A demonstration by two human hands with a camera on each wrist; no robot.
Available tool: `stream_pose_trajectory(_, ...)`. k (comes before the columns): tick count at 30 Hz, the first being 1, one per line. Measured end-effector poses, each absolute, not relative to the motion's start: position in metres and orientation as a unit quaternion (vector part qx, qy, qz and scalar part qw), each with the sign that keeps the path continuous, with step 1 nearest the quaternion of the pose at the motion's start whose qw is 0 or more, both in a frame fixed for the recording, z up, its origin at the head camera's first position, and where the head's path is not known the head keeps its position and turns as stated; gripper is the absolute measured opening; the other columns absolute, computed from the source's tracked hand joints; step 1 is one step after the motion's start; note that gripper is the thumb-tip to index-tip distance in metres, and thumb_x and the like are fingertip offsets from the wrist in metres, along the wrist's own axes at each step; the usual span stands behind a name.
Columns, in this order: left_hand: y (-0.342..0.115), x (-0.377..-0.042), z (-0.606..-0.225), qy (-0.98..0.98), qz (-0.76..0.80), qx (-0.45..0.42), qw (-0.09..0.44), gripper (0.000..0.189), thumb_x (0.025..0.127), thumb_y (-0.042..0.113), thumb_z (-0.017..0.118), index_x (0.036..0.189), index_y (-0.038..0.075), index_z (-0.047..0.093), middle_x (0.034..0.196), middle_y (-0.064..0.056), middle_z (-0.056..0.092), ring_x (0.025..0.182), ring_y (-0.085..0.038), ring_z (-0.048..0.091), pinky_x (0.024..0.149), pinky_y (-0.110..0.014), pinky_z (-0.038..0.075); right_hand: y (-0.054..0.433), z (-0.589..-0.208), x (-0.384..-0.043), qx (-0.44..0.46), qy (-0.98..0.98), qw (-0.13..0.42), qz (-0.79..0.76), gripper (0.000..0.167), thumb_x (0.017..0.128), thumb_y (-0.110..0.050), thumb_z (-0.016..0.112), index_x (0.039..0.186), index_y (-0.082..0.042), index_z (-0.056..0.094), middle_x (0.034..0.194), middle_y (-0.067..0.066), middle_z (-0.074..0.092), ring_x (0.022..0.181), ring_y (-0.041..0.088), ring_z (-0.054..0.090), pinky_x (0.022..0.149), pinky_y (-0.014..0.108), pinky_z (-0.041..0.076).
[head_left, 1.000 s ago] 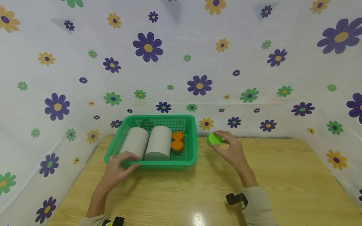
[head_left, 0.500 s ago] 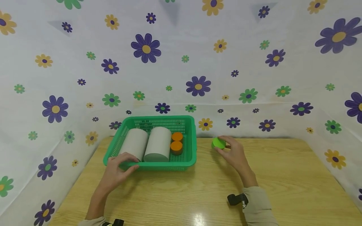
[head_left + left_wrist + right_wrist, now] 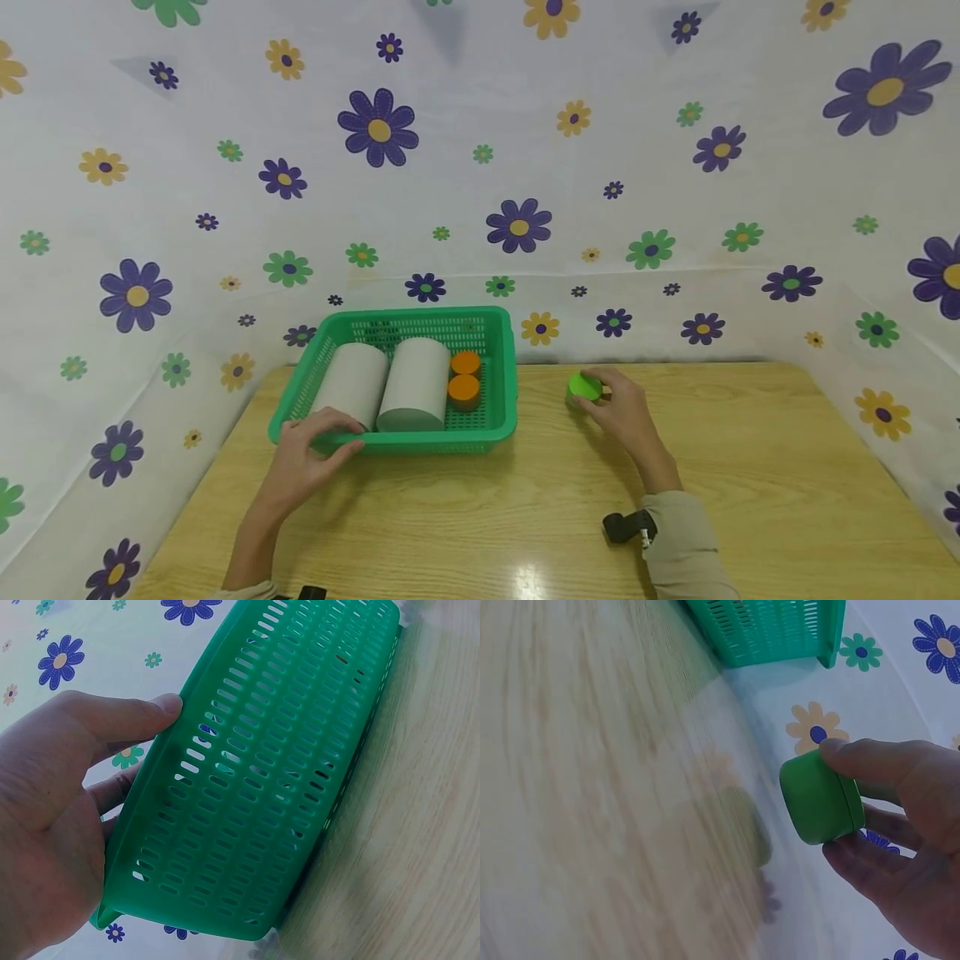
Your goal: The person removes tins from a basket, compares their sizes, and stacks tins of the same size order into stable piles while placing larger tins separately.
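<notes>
A green perforated plastic basket (image 3: 495,433) stands on the table in the head view. Inside it lie two white cylinders (image 3: 415,383) side by side, with two small orange-topped round containers (image 3: 464,390) to their right. At the basket's front left, my left hand (image 3: 303,458) pinches the rim, thumb outside and fingers over the inner side. To the right of the basket, my right hand (image 3: 622,412) holds a small round bright green lidded container (image 3: 821,799) between thumb and fingers. The right wrist view shows its smooth side and a lid seam; its contents are hidden.
The light wooden table (image 3: 465,517) backs onto a white flower-printed cloth (image 3: 450,192), which also rises at both sides. A dark wrist camera (image 3: 626,527) is strapped on the right forearm.
My right hand has carried the green container a little to the right and down, farther from the basket. The left hand keeps its grip on the rim. The head view has shifted slightly.
</notes>
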State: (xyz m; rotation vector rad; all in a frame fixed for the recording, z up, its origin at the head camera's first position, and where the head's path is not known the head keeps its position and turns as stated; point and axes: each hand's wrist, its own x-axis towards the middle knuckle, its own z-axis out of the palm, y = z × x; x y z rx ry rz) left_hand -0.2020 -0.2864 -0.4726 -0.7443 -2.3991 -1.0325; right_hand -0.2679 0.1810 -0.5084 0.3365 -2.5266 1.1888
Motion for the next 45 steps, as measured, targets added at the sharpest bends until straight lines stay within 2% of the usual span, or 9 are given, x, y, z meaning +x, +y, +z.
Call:
stream_pose_trajectory(7, -0.285, -0.2, -0.472, -0.853, -0.376, -0.283, 0.226, 0.02, 0.082, 0.001, 0.084, 0.096, 0.011, 0.075, 0.091, 0.0, 0.074, 0.084, -0.021, 0.07, 0.08, -0.026, 0.048, 0.182, -0.51, -0.265, 0.116, -0.894, 0.146, 0.407, 0.045, 0.084, 0.001, 0.082, 0.124, 0.012, 0.064, 0.124, 0.031, 0.064, 0.112, 0.046, 0.064, 0.087, 0.049, 0.056)
stream_pose_trajectory(11, -0.287, -0.199, -0.472, -0.853, -0.379, -0.282, 0.223, 0.019, 0.083, 0.002, 0.084, 0.096, 0.011, 0.075, 0.092, 0.001, 0.074, 0.085, -0.02, 0.07, 0.08, -0.026, 0.047, 0.181, -0.511, -0.267, 0.106, -0.897, 0.135, 0.408, 0.047, 0.085, 0.0, 0.082, 0.126, 0.012, 0.063, 0.125, 0.031, 0.063, 0.112, 0.045, 0.063, 0.089, 0.049, 0.056)
stream_pose_trajectory(18, -0.287, -0.203, -0.468, -0.855, -0.372, -0.273, 0.238, 0.022, 0.082, 0.004, 0.084, 0.098, 0.016, 0.075, 0.094, 0.006, 0.073, 0.089, -0.014, 0.068, 0.087, -0.028, 0.031, 0.182, -0.504, -0.27, 0.105, -0.897, 0.137, 0.408, 0.048, 0.085, -0.004, 0.082, 0.127, 0.01, 0.063, 0.127, 0.03, 0.062, 0.115, 0.046, 0.061, 0.092, 0.053, 0.053)
stream_pose_trajectory(26, -0.283, -0.21, -0.47, -0.863, -0.364, -0.259, 0.235, 0.02, 0.084, 0.007, 0.084, 0.098, 0.018, 0.075, 0.096, 0.008, 0.072, 0.095, -0.011, 0.065, 0.085, -0.045, 0.025, 0.186, -0.496, -0.269, 0.116, -0.901, 0.203, 0.365, 0.049, 0.083, -0.009, 0.086, 0.125, 0.007, 0.066, 0.134, 0.031, 0.057, 0.126, 0.05, 0.052, 0.104, 0.062, 0.041)
stream_pose_trajectory(29, -0.282, -0.211, -0.472, -0.865, -0.364, -0.253, 0.235, 0.021, 0.083, 0.006, 0.084, 0.098, 0.017, 0.074, 0.096, 0.009, 0.072, 0.095, -0.011, 0.064, 0.085, -0.048, 0.023, 0.184, -0.492, -0.266, 0.121, -0.895, 0.223, 0.368, 0.049, 0.083, -0.01, 0.086, 0.125, 0.006, 0.067, 0.136, 0.031, 0.056, 0.127, 0.05, 0.051, 0.107, 0.063, 0.037)
stream_pose_trajectory(35, -0.284, -0.206, -0.477, -0.864, -0.367, -0.247, 0.242, 0.021, 0.082, 0.005, 0.085, 0.097, 0.016, 0.074, 0.096, 0.012, 0.071, 0.094, -0.012, 0.065, 0.083, -0.046, 0.021, 0.17, -0.474, -0.255, 0.132, -0.876, 0.233, 0.402, 0.048, 0.084, -0.009, 0.085, 0.128, 0.003, 0.067, 0.137, 0.027, 0.055, 0.129, 0.047, 0.051, 0.107, 0.062, 0.038)
stream_pose_trajectory(42, -0.284, -0.199, -0.479, -0.858, -0.371, -0.25, 0.253, 0.025, 0.08, 0.004, 0.085, 0.096, 0.019, 0.073, 0.094, 0.012, 0.071, 0.092, -0.012, 0.064, 0.082, -0.044, 0.02, 0.151, -0.46, -0.243, 0.159, -0.861, 0.233, 0.423, 0.048, 0.086, -0.01, 0.084, 0.129, 0.001, 0.067, 0.137, 0.022, 0.057, 0.129, 0.042, 0.053, 0.101, 0.058, 0.046)
stream_pose_trajectory(45, -0.284, -0.197, -0.479, -0.858, -0.372, -0.248, 0.253, 0.024, 0.08, 0.004, 0.085, 0.096, 0.017, 0.073, 0.094, 0.011, 0.071, 0.092, -0.013, 0.064, 0.083, -0.044, 0.02, 0.144, -0.459, -0.242, 0.179, -0.858, 0.238, 0.419, 0.047, 0.086, -0.011, 0.084, 0.129, 0.0, 0.067, 0.137, 0.02, 0.058, 0.129, 0.04, 0.054, 0.102, 0.055, 0.047)
